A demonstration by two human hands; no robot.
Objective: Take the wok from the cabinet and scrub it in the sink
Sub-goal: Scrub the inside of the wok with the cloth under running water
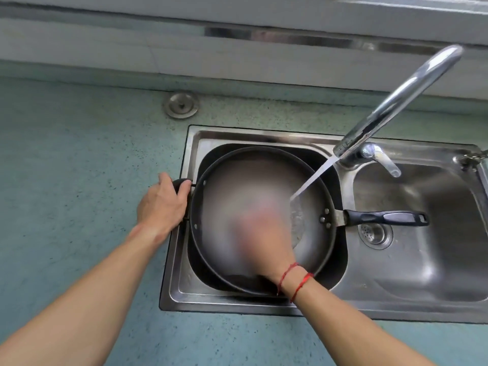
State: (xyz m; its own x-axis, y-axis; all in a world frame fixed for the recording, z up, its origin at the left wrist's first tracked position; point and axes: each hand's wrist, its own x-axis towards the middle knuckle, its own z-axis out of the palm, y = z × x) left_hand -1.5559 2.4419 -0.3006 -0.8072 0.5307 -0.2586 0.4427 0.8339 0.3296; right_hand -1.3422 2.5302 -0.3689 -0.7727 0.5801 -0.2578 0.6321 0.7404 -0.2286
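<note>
Left fingers (pixel 182 186) curled round wok (pixel 311 249) side handle; right hand (pixel 260 233) inside, blurred, grip perhaps closed.

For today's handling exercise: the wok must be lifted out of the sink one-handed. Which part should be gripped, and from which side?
Probably the long black handle of the wok. It sticks out level over the right basin, free of both hands, so come from the right and wrap it from above. The left hand already holds the small loop handle opposite.
</note>
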